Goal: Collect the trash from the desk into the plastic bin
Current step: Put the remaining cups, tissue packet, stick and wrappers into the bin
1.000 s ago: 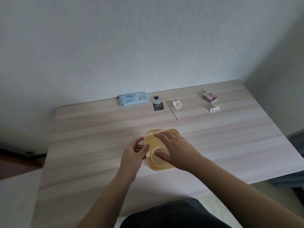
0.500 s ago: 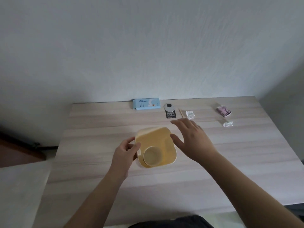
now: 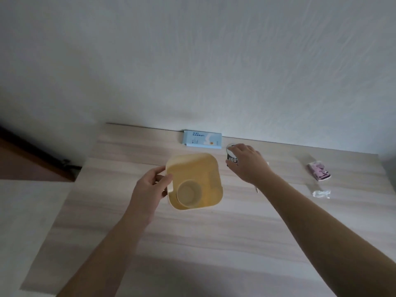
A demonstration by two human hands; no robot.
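Note:
A yellow plastic bin [image 3: 194, 168] stands open on the wooden desk [image 3: 214, 243], with a round cup-like insert [image 3: 189, 192] inside. My left hand [image 3: 150, 189] grips the bin's left rim. My right hand [image 3: 248, 163] is at the back of the desk on a black-and-white packet [image 3: 232, 156] marked "100". Thumb and forefinger pinch its two ends while it lies on the desk. A wooden stick [image 3: 256, 189] pokes out from under my right wrist. To the right lie a pink packet [image 3: 319, 173] and a crumpled white wrapper [image 3: 320, 193].
A light blue box [image 3: 202, 139] leans against the white wall behind the bin. The desk's left edge drops to a dark floor [image 3: 32, 163]. Bare desk surface stretches in front of the bin toward me.
My right hand left the bin and reached back right onto the black-and-white packet. My left hand stayed on the bin's rim. The camera swung left.

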